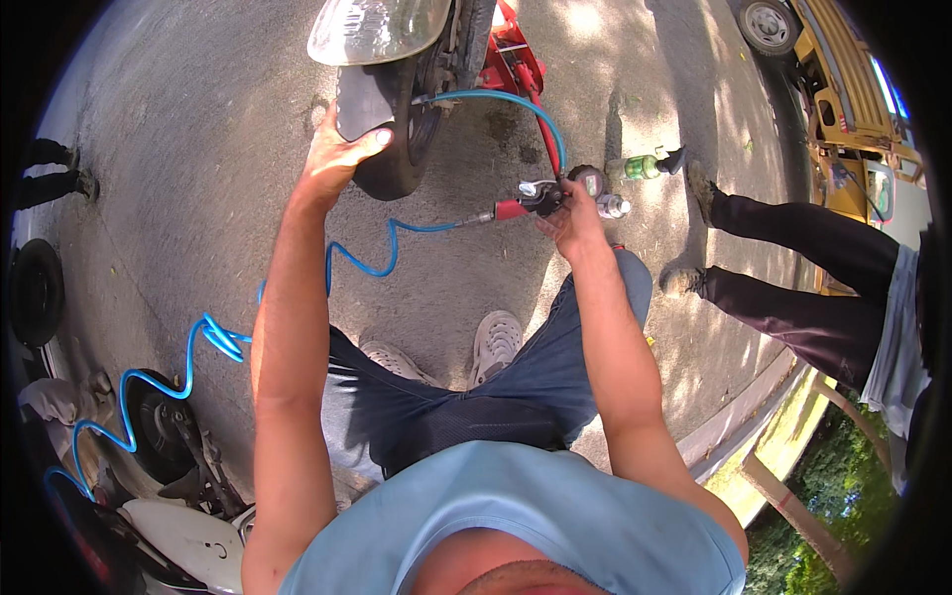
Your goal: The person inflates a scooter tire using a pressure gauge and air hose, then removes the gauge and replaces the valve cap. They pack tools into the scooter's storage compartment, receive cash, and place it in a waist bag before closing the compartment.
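My left hand [338, 160] rests against the tread of a black tire [387, 167] on a vehicle's wheel, thumb spread from the fingers. Above the tire is a clear light lens [378, 31]. My right hand [569, 219] grips a tire inflator gun [543, 199] with a red handle part and a round gauge [585, 180]. From the inflator a blue-green hose [513, 97] arches over to the wheel. A coiled blue air hose [372, 269] joins the inflator's other end and runs to the lower left, passing behind my left forearm.
A red floor jack [513, 59] stands beside the wheel. A green spray bottle [641, 167] is right of the inflator. A person [803, 312] stands at right; another's legs [56, 175] show far left. A loose tire [37, 291] and a motorcycle wheel [160, 428] are left, a yellow vehicle [848, 89] upper right.
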Action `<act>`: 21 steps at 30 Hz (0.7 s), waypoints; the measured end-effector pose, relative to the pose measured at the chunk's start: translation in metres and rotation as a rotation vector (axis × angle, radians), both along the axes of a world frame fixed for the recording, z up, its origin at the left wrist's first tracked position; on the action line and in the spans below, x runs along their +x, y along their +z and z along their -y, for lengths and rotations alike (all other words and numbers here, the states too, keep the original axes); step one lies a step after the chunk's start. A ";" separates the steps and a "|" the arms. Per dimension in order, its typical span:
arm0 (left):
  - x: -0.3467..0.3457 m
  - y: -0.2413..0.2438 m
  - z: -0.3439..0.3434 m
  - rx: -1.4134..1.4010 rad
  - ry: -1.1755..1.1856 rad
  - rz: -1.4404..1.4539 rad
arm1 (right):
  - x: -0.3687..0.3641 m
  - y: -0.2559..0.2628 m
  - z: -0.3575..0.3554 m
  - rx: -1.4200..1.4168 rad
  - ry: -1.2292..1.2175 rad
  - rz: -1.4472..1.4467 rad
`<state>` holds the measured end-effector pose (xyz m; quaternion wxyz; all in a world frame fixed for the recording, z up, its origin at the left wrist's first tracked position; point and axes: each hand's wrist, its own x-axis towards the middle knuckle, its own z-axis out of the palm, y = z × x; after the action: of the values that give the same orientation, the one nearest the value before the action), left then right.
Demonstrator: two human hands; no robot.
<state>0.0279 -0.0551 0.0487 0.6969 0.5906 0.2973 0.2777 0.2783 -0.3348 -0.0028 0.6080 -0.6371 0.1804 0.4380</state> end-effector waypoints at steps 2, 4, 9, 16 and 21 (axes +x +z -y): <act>0.000 -0.005 -0.003 -0.021 -0.040 0.006 | -0.015 -0.027 0.006 -0.194 0.157 0.406; -0.008 -0.006 -0.005 0.001 -0.033 -0.019 | -0.049 -0.012 -0.021 -0.430 0.384 1.049; -0.006 0.005 0.001 -0.047 -0.029 -0.037 | -0.049 0.036 -0.161 0.152 0.779 1.116; -0.005 -0.003 -0.005 -0.054 -0.043 -0.040 | 0.014 0.035 -0.172 0.006 1.069 0.902; -0.015 -0.002 -0.008 -0.021 -0.009 -0.115 | -0.083 0.082 -0.063 0.137 0.968 0.054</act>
<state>0.0128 -0.0467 0.0472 0.6862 0.5994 0.3372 0.2371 0.1950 -0.2717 0.0791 0.3796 -0.6176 -0.1812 0.6646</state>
